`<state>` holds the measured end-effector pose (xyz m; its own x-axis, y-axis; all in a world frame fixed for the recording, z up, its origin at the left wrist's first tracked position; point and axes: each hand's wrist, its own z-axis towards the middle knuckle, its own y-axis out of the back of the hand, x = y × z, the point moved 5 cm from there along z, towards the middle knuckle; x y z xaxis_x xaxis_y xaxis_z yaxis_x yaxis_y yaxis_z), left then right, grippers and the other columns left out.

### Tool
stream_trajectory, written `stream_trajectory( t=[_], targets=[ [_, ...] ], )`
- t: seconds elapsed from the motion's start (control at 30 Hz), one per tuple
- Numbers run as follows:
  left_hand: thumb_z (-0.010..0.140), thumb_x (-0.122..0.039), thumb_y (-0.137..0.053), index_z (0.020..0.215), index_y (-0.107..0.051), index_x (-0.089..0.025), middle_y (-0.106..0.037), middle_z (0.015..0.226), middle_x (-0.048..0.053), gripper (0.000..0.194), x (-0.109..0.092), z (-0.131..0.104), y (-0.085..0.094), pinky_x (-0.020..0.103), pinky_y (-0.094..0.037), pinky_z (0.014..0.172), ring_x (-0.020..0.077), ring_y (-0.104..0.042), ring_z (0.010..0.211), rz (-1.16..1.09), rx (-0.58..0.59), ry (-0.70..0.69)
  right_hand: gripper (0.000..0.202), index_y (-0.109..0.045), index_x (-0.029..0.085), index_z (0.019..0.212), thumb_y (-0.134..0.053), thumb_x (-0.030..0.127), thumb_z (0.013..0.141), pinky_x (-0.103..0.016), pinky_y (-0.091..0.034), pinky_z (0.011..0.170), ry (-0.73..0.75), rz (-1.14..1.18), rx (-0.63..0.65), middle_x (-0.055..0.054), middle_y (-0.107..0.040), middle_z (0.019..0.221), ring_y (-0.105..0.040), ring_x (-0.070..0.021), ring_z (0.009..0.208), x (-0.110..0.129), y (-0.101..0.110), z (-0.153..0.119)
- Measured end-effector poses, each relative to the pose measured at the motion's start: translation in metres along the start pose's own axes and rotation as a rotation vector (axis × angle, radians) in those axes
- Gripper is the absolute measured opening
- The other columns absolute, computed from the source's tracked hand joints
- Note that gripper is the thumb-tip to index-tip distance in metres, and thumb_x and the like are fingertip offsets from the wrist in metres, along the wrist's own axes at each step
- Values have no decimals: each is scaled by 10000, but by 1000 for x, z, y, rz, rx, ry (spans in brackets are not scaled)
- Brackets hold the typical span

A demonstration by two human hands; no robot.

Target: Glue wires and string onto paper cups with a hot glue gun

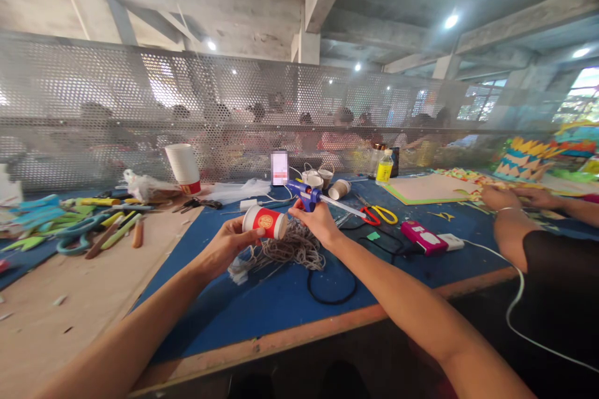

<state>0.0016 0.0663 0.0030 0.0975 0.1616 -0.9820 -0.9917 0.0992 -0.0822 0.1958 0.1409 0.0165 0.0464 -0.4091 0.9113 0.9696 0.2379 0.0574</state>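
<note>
My left hand (229, 243) grips a red-and-white paper cup (266, 222) that lies tilted on its side in the air. In my right hand (321, 221) is a blue hot glue gun (306, 194), with a translucent glue stick (344, 207) poking out of its back. The gun's nozzle is hard to make out against the things behind it. Under both hands, a tangled bundle of grey-beige cord (294, 249) rests on the blue table mat (206, 318). Several small cups wrapped in cord (340, 189) stand or lie just beyond the gun.
To the left are a stack of paper cups (182, 165), teal scissors (82, 234) and several craft knives. On the right lie yellow-and-red scissors (384, 214), a pink power strip (423, 238) and a glue bottle (384, 167). A co-worker's arm (510, 234) reaches in. A perforated screen (224, 93) runs behind.
</note>
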Motion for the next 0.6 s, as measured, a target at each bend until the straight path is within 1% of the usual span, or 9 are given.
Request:
stream_trajectory(
  t=[0.2,0.4,0.6],
  targets=[
    [653,-276,-850,946,-748,-169,-713,823,36,329,1,0,2,256,-493,649,147,-600,688,13,-10,-4,256,-620,199,701,-763,410,681,-254,-414,493,-14,7,16,41,-548,595,-445,-103,489,2,-2,-1],
    [668,-271,-845,991,-747,-166,-714,833,43,353,0,0,0,258,-503,657,149,-605,703,-10,-6,1,251,-624,195,710,-765,399,666,-251,-396,483,-45,18,24,39,-546,598,-439,-103,491,-1,-3,-1],
    [691,-270,-842,997,-746,-166,-709,825,41,337,0,-1,-1,241,-504,647,136,-602,707,-43,-3,8,276,-627,190,717,-772,419,664,-246,-385,478,-54,17,60,41,-537,585,-430,-98,483,-3,-4,-1]
  ],
)
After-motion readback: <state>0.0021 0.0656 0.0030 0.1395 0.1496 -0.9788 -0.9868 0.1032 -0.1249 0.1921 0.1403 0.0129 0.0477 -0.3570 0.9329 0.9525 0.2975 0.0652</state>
